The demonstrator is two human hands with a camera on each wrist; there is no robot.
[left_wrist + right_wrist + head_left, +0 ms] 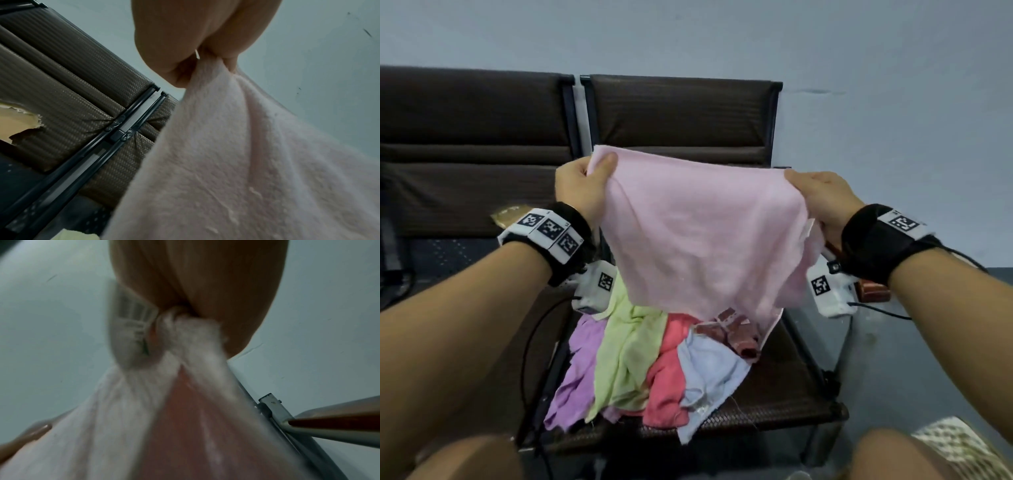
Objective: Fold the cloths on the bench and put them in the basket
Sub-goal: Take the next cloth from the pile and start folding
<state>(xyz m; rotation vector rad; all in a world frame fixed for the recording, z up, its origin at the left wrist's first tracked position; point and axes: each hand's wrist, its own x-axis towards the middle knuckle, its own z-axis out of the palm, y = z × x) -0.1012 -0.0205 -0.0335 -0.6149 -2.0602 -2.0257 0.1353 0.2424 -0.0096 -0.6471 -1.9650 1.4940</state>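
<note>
While you hold the pale pink terry cloth (705, 236) stretched in the air above the bench, your left hand (582, 188) pinches one top corner between thumb and curled fingers, and your right hand (822, 202) is bunched tight round the opposite corner, where a white care label (131, 327) sticks out of the grip. The cloth hangs slack in the middle, its lower edge trailing close over the heap of loose cloths — lilac, lime green, coral and pale blue (654, 363) — on the brown woven bench seat (784, 394).

My judgement: you are opening it out before the first fold. The risks sit in the grips. Your right hand holds a gathered wad, not a clean corner, so the edges may not line up and the fold could come out skewed. The dangling hem could also catch the heap and drag a piece off the seat's front edge. No basket is plainly in view — a patterned thing (959, 448) at the lower right is too cut off to name.
</note>
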